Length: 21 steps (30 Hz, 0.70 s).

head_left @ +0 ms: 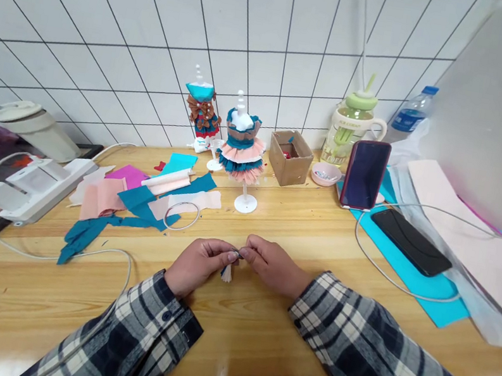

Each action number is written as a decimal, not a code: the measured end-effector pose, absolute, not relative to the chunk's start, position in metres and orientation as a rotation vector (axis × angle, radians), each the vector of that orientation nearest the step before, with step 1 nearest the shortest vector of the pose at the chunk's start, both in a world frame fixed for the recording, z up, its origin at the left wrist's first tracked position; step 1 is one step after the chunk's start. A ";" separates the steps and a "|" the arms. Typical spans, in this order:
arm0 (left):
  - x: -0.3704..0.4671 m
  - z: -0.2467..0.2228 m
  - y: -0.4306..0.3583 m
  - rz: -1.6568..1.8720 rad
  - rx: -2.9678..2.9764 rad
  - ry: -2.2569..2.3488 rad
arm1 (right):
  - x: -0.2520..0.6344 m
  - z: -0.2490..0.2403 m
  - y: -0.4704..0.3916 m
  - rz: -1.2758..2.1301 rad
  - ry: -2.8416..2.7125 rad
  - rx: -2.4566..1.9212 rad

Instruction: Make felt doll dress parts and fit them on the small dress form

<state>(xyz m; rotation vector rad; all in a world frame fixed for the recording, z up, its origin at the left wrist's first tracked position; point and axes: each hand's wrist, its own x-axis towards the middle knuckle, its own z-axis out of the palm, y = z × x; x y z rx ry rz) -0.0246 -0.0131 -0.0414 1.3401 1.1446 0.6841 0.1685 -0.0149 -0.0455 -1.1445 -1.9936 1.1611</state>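
My left hand [202, 264] and my right hand [272, 266] meet over the wooden table, fingertips nearly touching. Thumb and forefinger of each pinch the top of a small gathered piece [228, 273], which hangs down pale with a dark blue edge. Its upper end is mostly hidden by the fingers. Behind the hands stands a small dress form [242, 154] in ruffled layers of teal, pink and brown on a white base. A second dress form [202, 112], with a turquoise top and brown bows, is farther back on the left.
Coloured paper scraps [134, 197] and a metal ring [181, 216] lie left of centre. A cardboard box [290, 159], a pink dish [325, 175], a jug [350, 131] and an upright phone [365, 175] line the back. A black phone [410, 241] rests at right; a white cable crosses the left side.
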 end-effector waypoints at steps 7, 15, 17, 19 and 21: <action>-0.021 -0.047 -0.014 0.966 1.164 1.139 | 0.181 -0.040 -0.007 1.381 -1.527 -1.118; -0.007 -0.042 -0.024 1.152 0.942 0.981 | 0.149 -0.034 -0.025 1.773 -1.301 -0.857; -0.006 -0.042 -0.024 1.140 0.877 0.967 | 0.145 -0.034 -0.027 1.830 -1.199 -0.890; -0.005 -0.043 -0.024 1.161 0.824 0.958 | 0.145 -0.036 -0.027 1.893 -1.087 -0.926; -0.006 -0.044 -0.023 1.215 0.784 0.949 | 0.146 -0.037 -0.026 1.921 -0.981 -0.948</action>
